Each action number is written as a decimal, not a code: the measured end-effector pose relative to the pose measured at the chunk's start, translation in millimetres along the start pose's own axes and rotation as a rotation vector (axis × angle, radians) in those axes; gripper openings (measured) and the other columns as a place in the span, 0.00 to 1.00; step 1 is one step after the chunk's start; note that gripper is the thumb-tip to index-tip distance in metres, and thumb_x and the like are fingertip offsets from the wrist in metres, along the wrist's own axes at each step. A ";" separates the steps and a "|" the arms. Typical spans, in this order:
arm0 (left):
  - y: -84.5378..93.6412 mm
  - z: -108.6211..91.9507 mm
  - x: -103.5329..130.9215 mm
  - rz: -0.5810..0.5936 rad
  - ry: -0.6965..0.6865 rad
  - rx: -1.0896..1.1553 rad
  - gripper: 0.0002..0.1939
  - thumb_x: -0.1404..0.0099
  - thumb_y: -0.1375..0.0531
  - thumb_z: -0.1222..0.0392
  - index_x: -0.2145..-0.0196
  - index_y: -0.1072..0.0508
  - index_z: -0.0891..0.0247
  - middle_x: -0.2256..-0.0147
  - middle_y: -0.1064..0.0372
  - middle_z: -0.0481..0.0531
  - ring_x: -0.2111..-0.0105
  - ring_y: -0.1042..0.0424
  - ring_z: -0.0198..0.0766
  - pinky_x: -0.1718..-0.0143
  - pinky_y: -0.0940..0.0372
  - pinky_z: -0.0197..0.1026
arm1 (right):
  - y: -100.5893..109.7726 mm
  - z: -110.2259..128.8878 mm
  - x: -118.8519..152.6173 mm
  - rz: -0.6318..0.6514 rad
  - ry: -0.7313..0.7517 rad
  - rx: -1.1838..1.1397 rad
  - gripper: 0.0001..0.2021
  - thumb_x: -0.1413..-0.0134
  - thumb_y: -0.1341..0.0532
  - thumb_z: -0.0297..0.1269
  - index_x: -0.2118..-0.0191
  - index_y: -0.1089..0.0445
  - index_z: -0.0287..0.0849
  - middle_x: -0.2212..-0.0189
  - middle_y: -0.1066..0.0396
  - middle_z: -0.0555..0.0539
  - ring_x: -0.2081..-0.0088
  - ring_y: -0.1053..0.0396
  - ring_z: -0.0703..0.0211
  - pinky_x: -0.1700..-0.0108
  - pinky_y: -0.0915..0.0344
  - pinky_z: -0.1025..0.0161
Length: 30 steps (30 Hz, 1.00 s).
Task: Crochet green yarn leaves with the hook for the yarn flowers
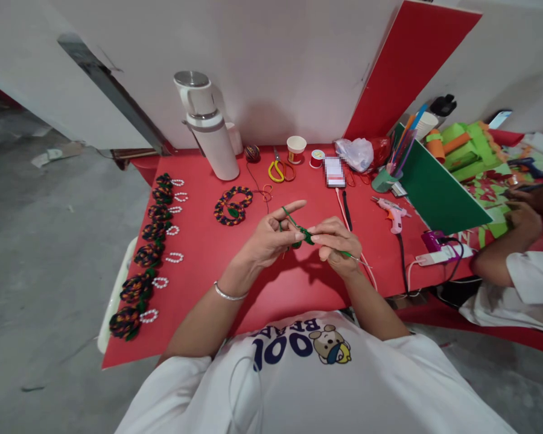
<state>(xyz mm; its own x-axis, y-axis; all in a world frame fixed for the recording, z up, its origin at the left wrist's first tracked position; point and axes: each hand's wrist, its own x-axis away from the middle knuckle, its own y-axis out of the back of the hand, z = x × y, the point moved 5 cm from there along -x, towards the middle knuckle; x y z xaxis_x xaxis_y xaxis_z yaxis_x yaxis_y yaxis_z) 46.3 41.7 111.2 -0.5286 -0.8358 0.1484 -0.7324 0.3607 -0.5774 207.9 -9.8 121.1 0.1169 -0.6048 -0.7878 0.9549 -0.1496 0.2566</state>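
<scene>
My left hand (274, 238) pinches a small green crocheted piece (306, 235), its index finger stretched out with green yarn running over it. On the other side, my right hand (338, 244) has its fingers closed around a thin crochet hook (356, 258) with a green part, and its fingertips touch the green piece. Behind my left hand a dark multicoloured braided loop (230, 206) with a green centre lies on the red table (194, 271). A small ball of dark yarn (252, 153) sits farther back, its strand trailing forward.
Yarn flowers (136, 288) with bead loops line the left edge. A white flask (213, 141), scissors (278, 169), paper cup (295, 149) and phone (334, 172) stand or lie behind. Right are a pink glue gun (394, 216), green board (438, 184) and another person's arm (498, 256).
</scene>
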 end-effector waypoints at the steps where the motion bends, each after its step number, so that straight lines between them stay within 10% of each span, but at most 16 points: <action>1: -2.0 1.3 -0.6 -0.009 -0.015 0.001 0.47 0.55 0.22 0.65 0.37 0.29 0.66 0.77 0.26 0.45 0.79 0.30 0.29 0.74 0.38 0.32 | -1.0 -0.9 2.1 -0.020 0.000 0.018 0.14 0.35 0.39 0.54 0.51 0.20 0.58 0.57 0.20 0.46 0.58 0.24 0.53 0.56 0.28 0.49; 9: -10.2 14.0 1.9 -0.014 -0.007 0.119 0.49 0.55 0.22 0.64 0.35 0.31 0.63 0.77 0.30 0.41 0.84 0.42 0.22 0.82 0.52 0.30 | -9.9 4.1 4.3 -0.130 0.142 0.321 0.14 0.37 0.38 0.54 0.52 0.21 0.58 0.62 0.24 0.47 0.63 0.25 0.56 0.62 0.28 0.54; 16: -0.9 13.7 4.3 0.036 0.115 0.131 0.46 0.56 0.23 0.68 0.38 0.29 0.63 0.77 0.32 0.41 0.85 0.49 0.20 0.84 0.60 0.29 | -6.1 12.4 -8.7 0.015 0.239 0.146 0.20 0.34 0.39 0.48 0.39 0.28 0.58 0.58 0.22 0.45 0.60 0.25 0.54 0.60 0.29 0.54; 30: 9.5 6.1 2.8 0.136 0.141 0.060 0.42 0.52 0.24 0.67 0.39 0.27 0.65 0.77 0.29 0.44 0.85 0.47 0.21 0.84 0.61 0.30 | 10.7 10.1 -12.7 0.171 0.205 0.140 0.16 0.39 0.34 0.48 0.48 0.22 0.53 0.58 0.17 0.46 0.59 0.24 0.55 0.58 0.26 0.54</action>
<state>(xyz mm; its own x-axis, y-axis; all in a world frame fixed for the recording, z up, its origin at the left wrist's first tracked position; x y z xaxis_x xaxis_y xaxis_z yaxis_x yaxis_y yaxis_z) 40.4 40.2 101.2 -0.6787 -0.7136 0.1739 -0.6256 0.4376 -0.6458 213.8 -11.6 139.6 0.3389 -0.4617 -0.8198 0.8715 -0.1743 0.4584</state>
